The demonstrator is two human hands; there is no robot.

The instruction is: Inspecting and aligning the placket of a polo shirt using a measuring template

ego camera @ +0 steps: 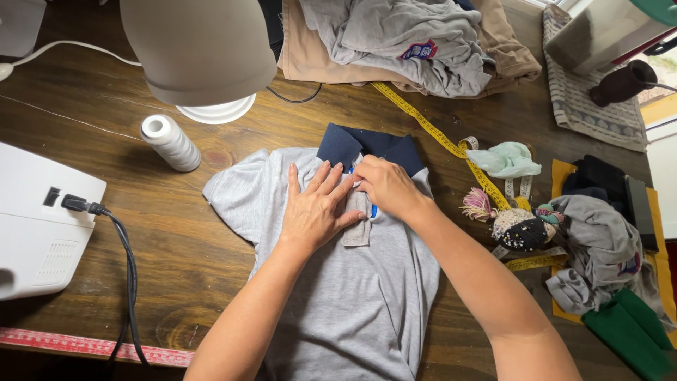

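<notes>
Dark wooden table (176, 240), pretty cluttered. Dead center lies a grey polo shirt (352, 296) with a navy collar (370, 144). Left hand (316, 208) sits flat on the chest, fingers spread, pressing the fabric down. Right hand (386, 185) is right beside it, fingertips bunched and pinching the button placket (358, 229) near the collar. White thread spool (169, 142) at 10 o'clock, yellow tape measure (430, 127) at 1, a beaded pincushion (518, 229) at 3, white sewing machine (39, 222) at 9.
</notes>
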